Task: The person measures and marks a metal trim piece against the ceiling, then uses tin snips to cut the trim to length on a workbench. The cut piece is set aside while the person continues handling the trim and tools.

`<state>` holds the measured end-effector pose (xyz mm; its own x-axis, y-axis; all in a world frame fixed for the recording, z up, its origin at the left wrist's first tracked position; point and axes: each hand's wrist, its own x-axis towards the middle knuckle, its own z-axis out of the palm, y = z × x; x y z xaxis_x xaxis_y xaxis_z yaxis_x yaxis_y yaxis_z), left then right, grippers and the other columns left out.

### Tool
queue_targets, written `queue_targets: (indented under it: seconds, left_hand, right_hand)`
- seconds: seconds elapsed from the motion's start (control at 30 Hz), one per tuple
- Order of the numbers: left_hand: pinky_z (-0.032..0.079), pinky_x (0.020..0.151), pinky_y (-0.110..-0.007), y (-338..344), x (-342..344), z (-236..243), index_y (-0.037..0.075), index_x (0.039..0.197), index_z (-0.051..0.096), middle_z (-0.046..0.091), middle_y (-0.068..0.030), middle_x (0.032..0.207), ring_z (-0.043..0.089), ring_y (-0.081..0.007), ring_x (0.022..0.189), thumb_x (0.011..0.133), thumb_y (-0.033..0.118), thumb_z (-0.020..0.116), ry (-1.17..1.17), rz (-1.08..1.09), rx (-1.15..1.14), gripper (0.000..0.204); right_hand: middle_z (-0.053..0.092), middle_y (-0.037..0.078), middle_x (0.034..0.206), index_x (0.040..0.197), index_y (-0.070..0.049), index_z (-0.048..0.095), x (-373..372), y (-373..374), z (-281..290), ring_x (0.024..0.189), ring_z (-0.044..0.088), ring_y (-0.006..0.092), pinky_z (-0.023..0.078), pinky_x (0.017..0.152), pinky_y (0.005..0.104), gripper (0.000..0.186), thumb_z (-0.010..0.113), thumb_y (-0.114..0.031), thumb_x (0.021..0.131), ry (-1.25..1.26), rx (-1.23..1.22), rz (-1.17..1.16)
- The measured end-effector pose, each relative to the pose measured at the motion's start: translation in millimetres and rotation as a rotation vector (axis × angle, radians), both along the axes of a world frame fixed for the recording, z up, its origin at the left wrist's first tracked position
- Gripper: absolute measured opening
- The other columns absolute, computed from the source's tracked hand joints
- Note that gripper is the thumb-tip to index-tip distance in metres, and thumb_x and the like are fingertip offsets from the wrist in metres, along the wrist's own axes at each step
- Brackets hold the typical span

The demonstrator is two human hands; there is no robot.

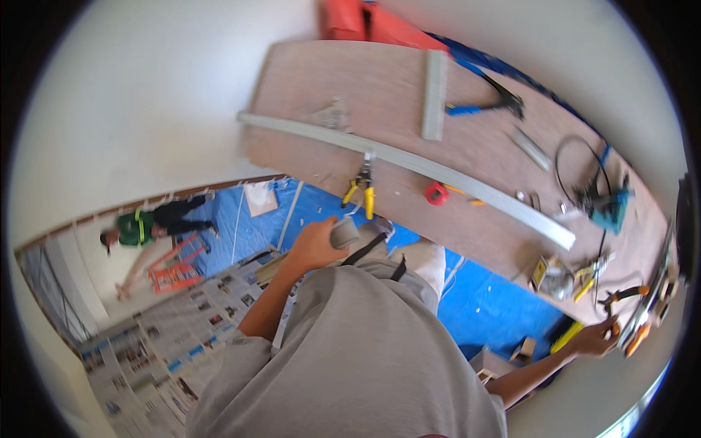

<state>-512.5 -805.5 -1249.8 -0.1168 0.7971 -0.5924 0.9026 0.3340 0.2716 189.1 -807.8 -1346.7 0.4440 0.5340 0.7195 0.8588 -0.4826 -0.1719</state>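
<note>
My left hand [315,246], in front of my waist, is closed around a short grey piece [345,233], its near end hidden by the fingers. My right hand [597,339] reaches out past the table's right end. Its fingers are closed on one handle of orange-and-black-handled pliers [610,298]; the jaws are hard to make out. Yellow-handled wire strippers [362,187] lie at the table's near edge, just beyond my left hand. A long grey metal channel [409,159] stretches across the table.
On the wooden table [307,73] are a shorter channel [434,95], a blue-handled cutter [489,95], a red tape measure [437,193] and a teal power tool [612,210]. Newspaper [168,350] and blue sheeting [504,306] cover the floor. A person [150,226] stands at left near an orange ladder [174,276].
</note>
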Motion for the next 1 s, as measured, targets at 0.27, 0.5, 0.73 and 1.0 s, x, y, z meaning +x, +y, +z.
queue_targets:
  seconds: [0.27, 0.5, 0.73, 1.0]
  left_hand:
    - [0.055, 0.085, -0.050, -98, -84, -14, -0.001, 0.123, 0.059, 0.071, -0.0278, 0.097, 0.070, -0.0452, 0.094, 0.072, 0.036, 0.080, -0.124, 0.350, 0.164, 0.066]
    - [0.052, 0.089, -0.051, -249, -197, -37, 0.001, 0.126, 0.055, 0.069, -0.0281, 0.108, 0.067, -0.0451, 0.103, 0.074, 0.036, 0.078, -0.179, 0.678, 0.227, 0.067]
    - [0.052, 0.093, -0.052, -409, -343, -74, 0.003, 0.127, 0.060, 0.070, -0.0241, 0.113, 0.066, -0.0438, 0.108, 0.077, 0.042, 0.081, -0.191, 0.892, 0.479, 0.067]
    - [0.054, 0.085, -0.049, -554, -477, -59, 0.003, 0.109, 0.066, 0.072, -0.0234, 0.102, 0.069, -0.0425, 0.098, 0.075, 0.031, 0.083, -0.129, 1.277, 0.620, 0.048]
  right_hand:
    - [0.063, 0.008, 0.096, 0.101, 0.002, 0.064, -360, 34, -51, 0.087, 0.067, 0.0196, 0.061, 0.080, 0.0351, 0.022, 0.070, -0.019, 0.101, 1.560, -0.060, 0.460]
    - [0.067, 0.015, 0.104, 0.106, 0.007, 0.064, -678, 54, -89, 0.087, 0.070, 0.0222, 0.066, 0.077, 0.0334, 0.027, 0.069, -0.019, 0.102, 1.744, -0.434, 0.694]
    - [0.065, 0.017, 0.089, 0.097, 0.009, 0.061, -894, 46, -167, 0.080, 0.068, 0.0291, 0.058, 0.072, 0.0390, 0.023, 0.071, -0.011, 0.096, 0.917, -0.419, 1.119]
    - [0.069, 0.020, 0.093, 0.102, 0.004, 0.063, -928, 9, -229, 0.084, 0.067, 0.0368, 0.053, 0.077, 0.0480, 0.014, 0.068, -0.008, 0.095, 0.413, -0.568, 1.062]
